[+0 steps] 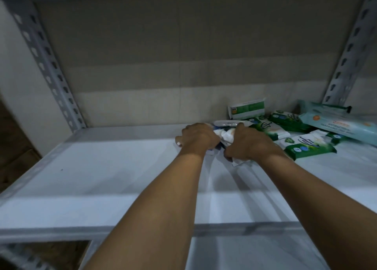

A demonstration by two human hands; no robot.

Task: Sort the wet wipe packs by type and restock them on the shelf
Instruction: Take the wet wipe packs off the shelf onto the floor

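2 hands are working the same little bundle here, so the trick at this step is probably keeping it squared up while sliding it into its own spot instead of letting the packs fan out. I'd be keeping both sets of fingers wrapped around the ends and easing the bundle leftward onto the bare stretch of the white shelf (106, 167), well apart from the green stuff, so the types are staying separate. The left hand (196, 138) is curling tight around the left end of the white-and-blue wipe packs (226, 136), and the right hand (247, 145) is gripping the right end, fingers closed down over the wrapper with a corner of it poking out underneath. How many packs are in that bundle I can't tell, the hands are covering most of it. It's sitting mid-shelf, just beside the green antibacterial wipe packs (304, 146) lying jumbled on the right. Behind those, 1 small green-and-white pack (246, 108) is standing on edge against the back wall, and a big pale teal pack (338, 123) is lying at the far right by the metal upright (346, 51).
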